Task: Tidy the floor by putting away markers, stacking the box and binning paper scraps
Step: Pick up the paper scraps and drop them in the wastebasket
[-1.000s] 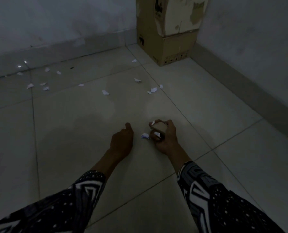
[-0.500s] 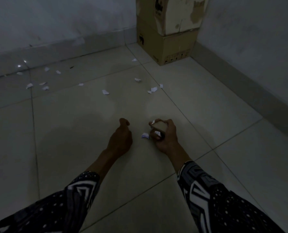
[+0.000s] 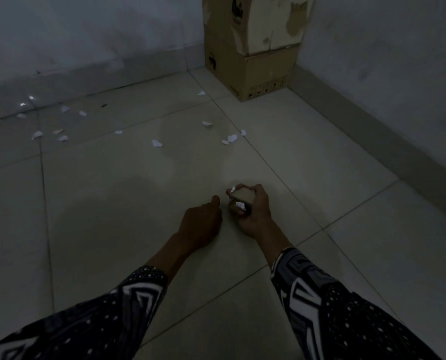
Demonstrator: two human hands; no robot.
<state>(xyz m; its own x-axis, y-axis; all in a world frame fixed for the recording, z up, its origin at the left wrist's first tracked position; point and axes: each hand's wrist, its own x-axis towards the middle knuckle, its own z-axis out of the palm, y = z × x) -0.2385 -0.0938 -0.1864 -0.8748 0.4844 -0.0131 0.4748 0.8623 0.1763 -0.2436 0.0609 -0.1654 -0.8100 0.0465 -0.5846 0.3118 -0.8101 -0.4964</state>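
the right hand (image 3: 253,211) curls around a wad of paper scraps (image 3: 240,200), low on the floor (image 3: 320,178). the left hand (image 3: 202,224) sits just beside it at 9 o'clock, fingers curled; whether it holds anything cannot be told. boxes (image 3: 253,48) stand stacked at 12 o'clock. many loose scraps (image 3: 156,143) remain from 10 to 12 o'clock; no markers or bin show, so binning looks partly done

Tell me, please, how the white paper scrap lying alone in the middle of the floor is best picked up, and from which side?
The paper scrap lies flat on the floor tile with nothing touching it, so come from straight above and pinch its slightly raised, crumpled edge between thumb and fingertip. The left hand is probably better, since the right hand already grips collected scraps.
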